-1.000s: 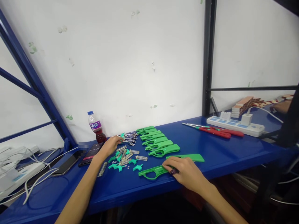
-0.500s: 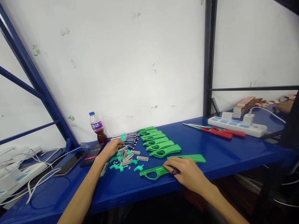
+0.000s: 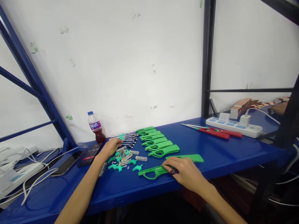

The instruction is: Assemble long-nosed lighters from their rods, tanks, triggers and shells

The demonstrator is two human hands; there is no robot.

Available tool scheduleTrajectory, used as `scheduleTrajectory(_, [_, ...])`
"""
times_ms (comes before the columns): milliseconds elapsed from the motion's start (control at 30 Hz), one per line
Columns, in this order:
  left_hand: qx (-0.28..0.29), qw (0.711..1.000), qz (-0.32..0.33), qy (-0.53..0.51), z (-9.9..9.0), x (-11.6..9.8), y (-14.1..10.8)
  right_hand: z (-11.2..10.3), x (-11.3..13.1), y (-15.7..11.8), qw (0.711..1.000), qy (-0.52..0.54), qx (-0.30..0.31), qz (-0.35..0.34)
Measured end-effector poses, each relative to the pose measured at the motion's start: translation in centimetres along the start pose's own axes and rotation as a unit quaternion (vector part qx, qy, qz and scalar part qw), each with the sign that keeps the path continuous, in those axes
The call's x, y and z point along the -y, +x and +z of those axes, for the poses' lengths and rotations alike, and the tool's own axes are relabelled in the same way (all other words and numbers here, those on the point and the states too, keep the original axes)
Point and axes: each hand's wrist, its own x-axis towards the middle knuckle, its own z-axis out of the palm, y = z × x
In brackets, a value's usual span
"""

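On the blue table, my right hand (image 3: 184, 171) grips a green lighter casing half (image 3: 151, 173) near the front edge, fingers closed over its handle end. A second green casing piece (image 3: 196, 158) lies just behind that hand. My left hand (image 3: 112, 147) reaches to the bundle of thin metal lighter tubes with wires (image 3: 129, 138); its fingers are pinched together, and what they hold is hidden. Between the hands lie clear plastic fuel tanks (image 3: 141, 158) and teal triggers (image 3: 137, 168) in a loose heap. Several green casing halves (image 3: 163, 151) form a row behind them.
A drink bottle (image 3: 95, 126) stands by the wall, with two phones (image 3: 66, 163) near it. Cables and a power strip (image 3: 28, 175) crowd the left. Red-handled lighters (image 3: 215, 133) and another power strip (image 3: 233, 127) lie at right. A co-worker's hand (image 3: 279, 109) shows beyond the frame post.
The view has shifted slightly. My left hand stays by the metal tubes and my right hand keeps hold of the green casing half; little else differs.
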Motion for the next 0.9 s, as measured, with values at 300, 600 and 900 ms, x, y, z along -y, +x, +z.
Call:
scheduleTrajectory(300, [-0.009, 1.000, -0.002, 0.000, 0.1, 0.3, 0.3, -0.1, 0.2, 0.2, 1.000, 0.004, -0.018, -0.015])
scheduleTrajectory(600, [-0.070, 0.997, 0.028, 0.010, -0.5, -1.0, -0.6, -4.3, -3.1, -1.4, 0.992, -0.053, -0.087, 0.072])
scheduleTrajectory(900, [-0.259, 0.959, 0.108, 0.024, -3.0, -7.9, -4.8, -6.6, -7.4, -4.2, 0.981, -0.116, 0.024, 0.151])
